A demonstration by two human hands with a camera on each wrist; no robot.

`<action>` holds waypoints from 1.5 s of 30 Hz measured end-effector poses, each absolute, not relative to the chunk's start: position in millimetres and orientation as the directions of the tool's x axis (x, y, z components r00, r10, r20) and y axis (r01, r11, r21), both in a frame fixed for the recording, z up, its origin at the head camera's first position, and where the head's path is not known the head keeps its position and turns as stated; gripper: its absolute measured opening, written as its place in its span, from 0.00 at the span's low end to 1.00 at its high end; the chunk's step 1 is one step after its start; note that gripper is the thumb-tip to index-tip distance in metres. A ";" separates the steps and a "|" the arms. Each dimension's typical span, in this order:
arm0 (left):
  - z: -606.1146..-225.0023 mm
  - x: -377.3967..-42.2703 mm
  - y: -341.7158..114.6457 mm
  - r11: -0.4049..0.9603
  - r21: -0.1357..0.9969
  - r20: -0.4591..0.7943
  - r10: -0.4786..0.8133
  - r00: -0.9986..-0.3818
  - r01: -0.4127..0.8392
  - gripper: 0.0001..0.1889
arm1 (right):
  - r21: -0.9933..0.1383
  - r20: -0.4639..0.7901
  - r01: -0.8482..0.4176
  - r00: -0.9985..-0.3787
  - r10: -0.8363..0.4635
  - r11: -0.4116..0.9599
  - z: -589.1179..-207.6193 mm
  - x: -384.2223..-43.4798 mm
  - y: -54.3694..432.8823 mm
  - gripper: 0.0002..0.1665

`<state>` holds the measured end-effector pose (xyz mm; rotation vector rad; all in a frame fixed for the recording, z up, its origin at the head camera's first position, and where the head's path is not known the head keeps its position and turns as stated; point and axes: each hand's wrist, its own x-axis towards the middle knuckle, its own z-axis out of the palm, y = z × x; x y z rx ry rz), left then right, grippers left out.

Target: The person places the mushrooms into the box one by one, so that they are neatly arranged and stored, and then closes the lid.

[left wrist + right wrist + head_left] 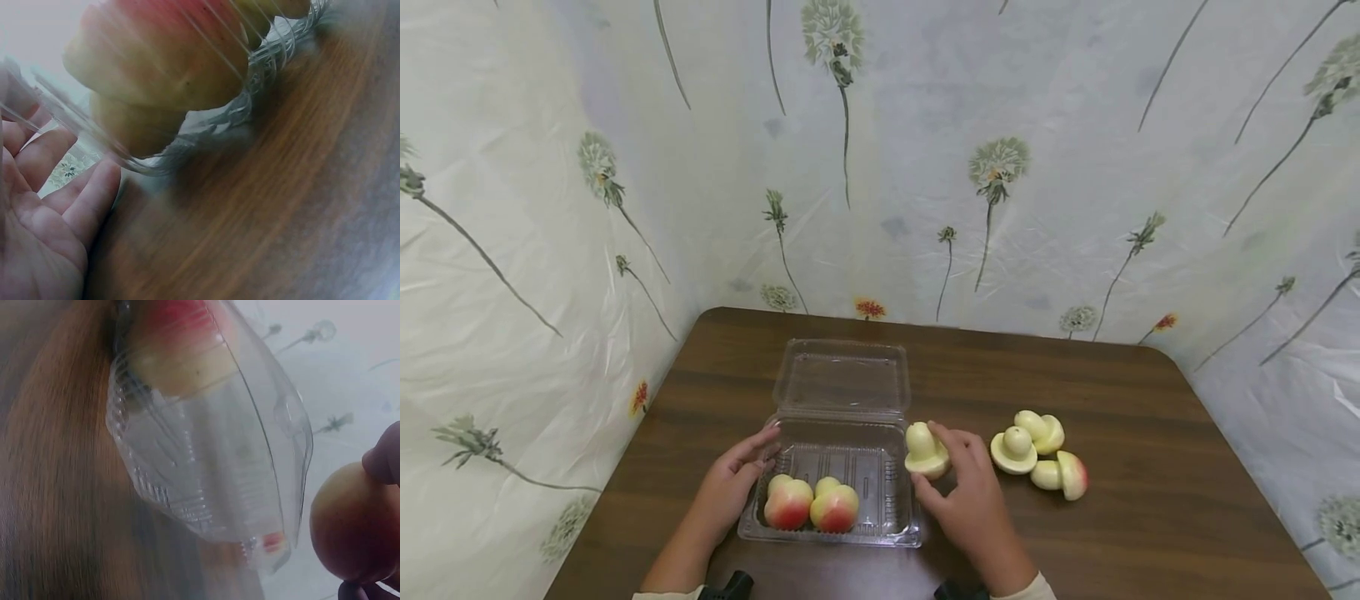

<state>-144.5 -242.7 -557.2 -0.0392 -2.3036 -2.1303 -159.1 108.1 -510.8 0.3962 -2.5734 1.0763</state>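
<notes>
My right hand (pixel 970 483) pinches a mushroom-shaped piece (pixel 921 443) between thumb and fingers at the right rim of a clear plastic clamshell box (pixel 880 467). The piece has a pale yellow stem pointing up; its rounded cap, with a red blush, shows in the right wrist view (pixel 347 519). At the box's left side, my left hand (pixel 730 479) touches the wall with relaxed fingers. Two similar pieces, one red-capped (pixel 788 507) and its neighbour (pixel 835 510), sit side by side in the front left of the box.
Right of my right hand, three more pieces lie loose on the brown table (pixel 1120 408): one stem-up (pixel 1015 450), one tipped behind it (pixel 1042 430), one on its side (pixel 1063 475). The box lid (pixel 842 379) lies open toward the back. Flower-patterned sheeting (pixel 910 167) surrounds the table.
</notes>
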 end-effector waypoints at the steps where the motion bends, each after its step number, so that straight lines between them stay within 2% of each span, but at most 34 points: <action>1: -557.4 -144.5 -242.7 0.081 0.996 0.025 0.013 -1.000 0.026 0.25 | -0.635 0.399 -0.377 -0.907 -0.131 0.675 -510.6 -158.2 107.4 0.43; 14: -556.6 -144.0 -243.0 0.089 0.996 0.021 0.019 -1.000 0.022 0.25 | -0.604 0.441 -0.439 -0.879 -0.180 0.665 -509.9 -151.0 96.3 0.45; 24: -557.1 -143.7 -243.3 0.101 0.994 0.029 0.020 -0.999 0.031 0.25 | -0.649 0.372 -0.415 -0.904 -0.210 0.638 -504.3 -143.0 89.8 0.44; 45: -554.5 -142.7 -243.3 0.067 0.998 0.001 0.032 -0.999 0.004 0.25 | -0.586 0.368 -0.494 -0.868 -0.332 0.642 -507.0 -133.0 78.7 0.43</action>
